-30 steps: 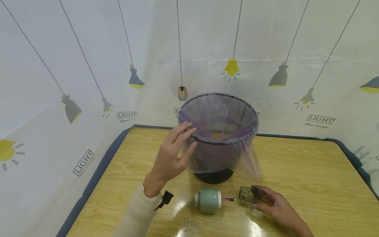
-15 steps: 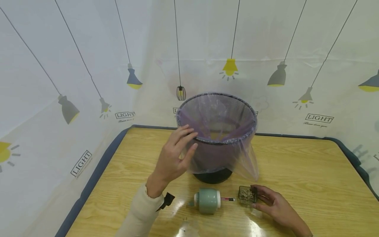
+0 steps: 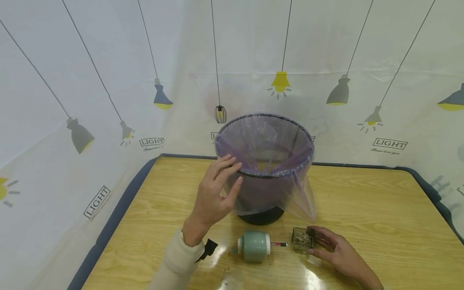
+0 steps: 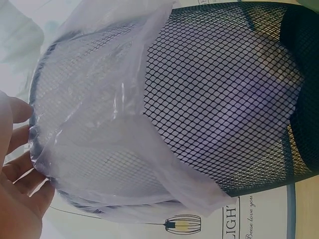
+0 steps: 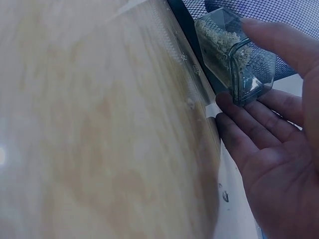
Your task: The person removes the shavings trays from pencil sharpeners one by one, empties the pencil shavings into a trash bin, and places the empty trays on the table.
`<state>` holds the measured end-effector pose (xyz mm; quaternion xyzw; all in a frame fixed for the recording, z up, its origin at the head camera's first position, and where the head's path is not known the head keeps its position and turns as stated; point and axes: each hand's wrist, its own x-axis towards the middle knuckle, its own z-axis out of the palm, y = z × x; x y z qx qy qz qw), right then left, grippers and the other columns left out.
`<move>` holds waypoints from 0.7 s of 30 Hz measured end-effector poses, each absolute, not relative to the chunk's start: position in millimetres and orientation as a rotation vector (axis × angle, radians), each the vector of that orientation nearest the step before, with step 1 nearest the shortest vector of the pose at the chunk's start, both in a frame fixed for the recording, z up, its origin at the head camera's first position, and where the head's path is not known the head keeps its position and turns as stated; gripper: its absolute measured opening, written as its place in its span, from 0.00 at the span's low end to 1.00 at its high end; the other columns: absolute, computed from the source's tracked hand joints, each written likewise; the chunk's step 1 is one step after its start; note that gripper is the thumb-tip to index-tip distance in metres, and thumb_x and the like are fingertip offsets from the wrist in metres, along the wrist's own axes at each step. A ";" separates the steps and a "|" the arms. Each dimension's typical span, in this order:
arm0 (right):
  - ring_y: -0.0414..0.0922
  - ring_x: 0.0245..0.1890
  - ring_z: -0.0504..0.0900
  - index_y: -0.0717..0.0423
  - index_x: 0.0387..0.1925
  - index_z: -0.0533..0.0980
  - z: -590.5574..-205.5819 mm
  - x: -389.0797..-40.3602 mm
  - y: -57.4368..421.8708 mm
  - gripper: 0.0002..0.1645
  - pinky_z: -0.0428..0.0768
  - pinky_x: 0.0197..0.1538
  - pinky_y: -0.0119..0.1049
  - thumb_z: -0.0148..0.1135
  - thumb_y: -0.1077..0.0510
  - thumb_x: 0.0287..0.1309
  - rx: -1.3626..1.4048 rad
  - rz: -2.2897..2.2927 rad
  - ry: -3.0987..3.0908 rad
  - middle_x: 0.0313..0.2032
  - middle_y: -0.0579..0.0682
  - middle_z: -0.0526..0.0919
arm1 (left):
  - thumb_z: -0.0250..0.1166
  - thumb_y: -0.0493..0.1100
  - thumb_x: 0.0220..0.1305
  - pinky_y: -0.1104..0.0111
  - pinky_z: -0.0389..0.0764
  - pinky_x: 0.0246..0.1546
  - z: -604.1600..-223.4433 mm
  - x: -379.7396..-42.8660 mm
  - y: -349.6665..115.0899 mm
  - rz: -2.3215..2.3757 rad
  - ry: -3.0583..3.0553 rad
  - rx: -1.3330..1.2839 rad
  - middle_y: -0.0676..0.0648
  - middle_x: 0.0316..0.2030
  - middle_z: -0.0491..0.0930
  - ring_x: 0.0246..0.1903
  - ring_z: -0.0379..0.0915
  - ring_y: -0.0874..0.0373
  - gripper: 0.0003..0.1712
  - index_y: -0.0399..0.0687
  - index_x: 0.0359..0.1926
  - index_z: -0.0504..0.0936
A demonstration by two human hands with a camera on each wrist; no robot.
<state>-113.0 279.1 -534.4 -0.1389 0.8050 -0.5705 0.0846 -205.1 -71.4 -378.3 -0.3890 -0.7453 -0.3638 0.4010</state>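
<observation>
A black mesh wastebasket [image 3: 261, 218] stands on the table, lined with a thin purple plastic bag [image 3: 301, 193] folded over its rim. My left hand [image 3: 214, 193] is at the basket's left rim, its fingers extended and fingertips on the bag-covered edge; the left wrist view shows the fingers [image 4: 25, 169] there too. With my right hand [image 3: 335, 249] I grip a small clear box [image 3: 303, 237] of pencil shavings between thumb and fingers, close over the table. Left of that box lies a green-and-white pencil sharpener [image 3: 255, 246] on its side, a pencil [image 3: 279, 244] sticking out of it.
The wooden table [image 3: 362, 209] has a dark blue edge. Behind it hangs a pale cloth [image 3: 250, 48] printed with lamps. Small dark specks [image 3: 226, 269] lie in front of the sharpener.
My left hand has shifted slightly toward the near side of the rim. The right hand and the box of shavings stay in place; the head view has turned a little.
</observation>
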 end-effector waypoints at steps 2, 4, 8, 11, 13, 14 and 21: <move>0.25 0.59 0.72 0.70 0.67 0.63 -534.7 -113.1 279.0 0.38 0.72 0.59 0.20 0.67 0.58 0.62 -0.412 -1.709 2.395 0.65 0.72 0.67 | 0.56 0.47 0.74 0.52 0.69 0.67 -379.2 -205.6 -71.7 -0.915 -1.888 -0.981 0.35 0.54 0.78 0.61 0.71 0.41 0.20 0.35 0.53 0.82; 0.25 0.59 0.72 0.71 0.67 0.63 -534.9 -113.2 279.3 0.38 0.72 0.59 0.20 0.67 0.58 0.62 -0.418 -1.714 2.393 0.65 0.72 0.67 | 0.57 0.46 0.73 0.53 0.69 0.67 -379.9 -205.9 -72.1 -0.909 -1.892 -0.979 0.36 0.54 0.78 0.61 0.71 0.41 0.19 0.36 0.53 0.82; 0.24 0.59 0.72 0.71 0.68 0.63 -535.3 -113.8 280.0 0.38 0.71 0.59 0.19 0.67 0.58 0.62 -0.419 -1.704 2.406 0.65 0.72 0.67 | 0.59 0.45 0.72 0.54 0.69 0.67 -380.7 -206.1 -73.4 -0.889 -1.914 -0.972 0.36 0.54 0.78 0.62 0.70 0.42 0.18 0.37 0.54 0.82; 0.23 0.59 0.71 0.71 0.68 0.63 -535.7 -114.2 280.3 0.39 0.71 0.59 0.19 0.67 0.58 0.62 -0.424 -1.692 2.421 0.66 0.72 0.67 | 0.61 0.42 0.69 0.54 0.69 0.67 -380.5 -205.3 -74.4 -0.876 -1.934 -0.968 0.37 0.54 0.78 0.62 0.70 0.43 0.17 0.37 0.54 0.82; 0.23 0.59 0.70 0.70 0.68 0.63 -535.5 -114.1 280.2 0.39 0.71 0.59 0.19 0.67 0.57 0.62 -0.425 -1.688 2.424 0.66 0.72 0.67 | 0.62 0.41 0.68 0.54 0.69 0.68 -380.3 -204.7 -74.8 -0.873 -1.946 -0.968 0.37 0.55 0.78 0.62 0.70 0.43 0.17 0.37 0.54 0.81; 0.23 0.59 0.71 0.70 0.68 0.63 -535.4 -113.9 280.1 0.38 0.71 0.59 0.19 0.67 0.57 0.62 -0.425 -1.689 2.425 0.65 0.71 0.67 | 0.62 0.41 0.67 0.54 0.68 0.68 -380.1 -204.5 -74.9 -0.871 -1.950 -0.969 0.37 0.55 0.78 0.62 0.70 0.43 0.17 0.37 0.54 0.81; 0.27 0.55 0.76 0.68 0.66 0.67 -529.5 -112.8 281.4 0.35 0.77 0.55 0.22 0.68 0.60 0.60 -0.511 -1.658 2.556 0.61 0.69 0.73 | 0.63 0.39 0.66 0.55 0.69 0.67 -378.2 -204.0 -76.0 -0.847 -1.964 -0.986 0.36 0.55 0.77 0.62 0.70 0.43 0.18 0.37 0.55 0.81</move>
